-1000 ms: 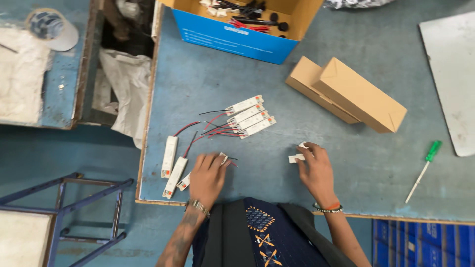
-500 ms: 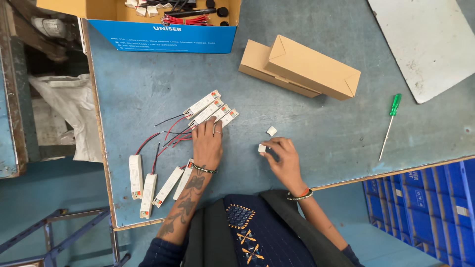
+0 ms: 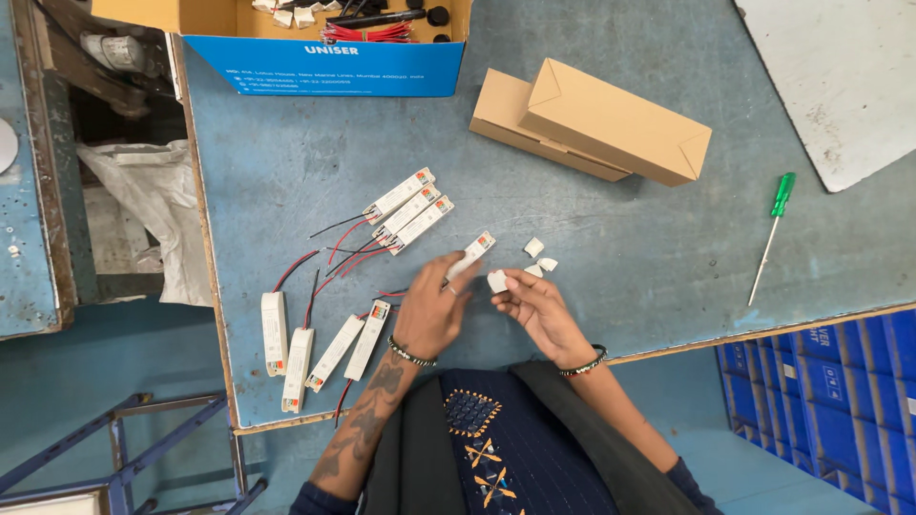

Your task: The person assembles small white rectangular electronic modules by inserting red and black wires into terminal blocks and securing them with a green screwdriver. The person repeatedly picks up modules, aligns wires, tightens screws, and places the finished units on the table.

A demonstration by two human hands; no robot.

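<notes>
My left hand (image 3: 431, 310) grips one slim white driver module (image 3: 469, 256) with red and black wires, lifted just above the blue table (image 3: 649, 257). My right hand (image 3: 534, 303) pinches a small white cap (image 3: 497, 281) right beside the module's near end. Two more small white caps (image 3: 537, 256) lie on the table just beyond my right hand. Three modules (image 3: 408, 210) lie side by side further back. Several others (image 3: 320, 345) lie near the front left edge, their wires trailing inward.
An open blue cardboard box (image 3: 334, 59) with parts and red wires stands at the back. Two brown cartons (image 3: 596, 124) lie at the back right. A green-handled screwdriver (image 3: 773, 234) lies to the right, a white board (image 3: 840, 76) beyond it. Blue bins (image 3: 830, 391) sit lower right.
My left hand has picked one module out of the group and brought it toward my right hand, which now holds a cap at its end. The view has shifted slightly.
</notes>
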